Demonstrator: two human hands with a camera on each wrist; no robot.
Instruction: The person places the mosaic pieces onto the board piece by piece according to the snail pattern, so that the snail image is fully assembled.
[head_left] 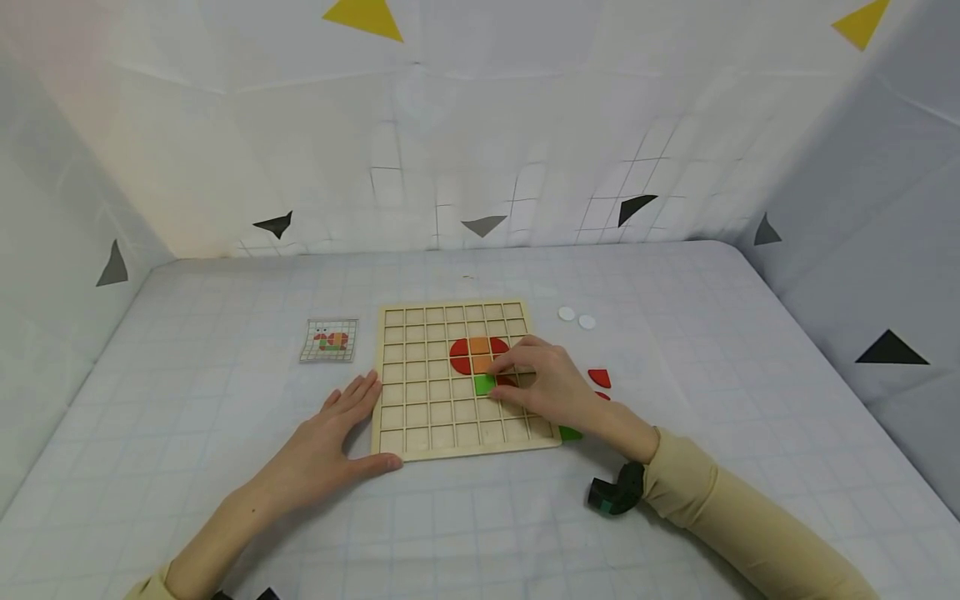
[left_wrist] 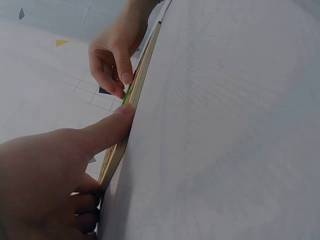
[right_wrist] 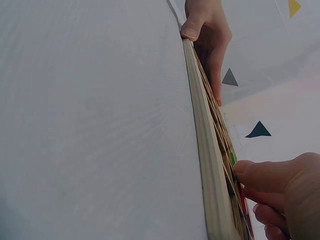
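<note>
A wooden grid board (head_left: 420,417) lies on the table. My left hand (head_left: 330,433) rests at its near left corner, straight fingers along the left side and the thumb on the front edge; in the left wrist view that thumb (left_wrist: 112,130) touches the rim. Over the board, my right hand (head_left: 551,383) pinches a green square tile (head_left: 482,384) between thumb and fingertips, at a grid cell. Just behind it, orange square tiles (head_left: 480,345) sit between red rounded tiles (head_left: 460,347). Another red tile is partly hidden under the right hand.
Left of the board lies a small picture card (head_left: 328,341) with a coloured figure on a grid. White discs (head_left: 566,314) lie beyond the board's right side. A red quarter-round tile (head_left: 600,378) and a green piece (head_left: 570,433) lie by the right forearm.
</note>
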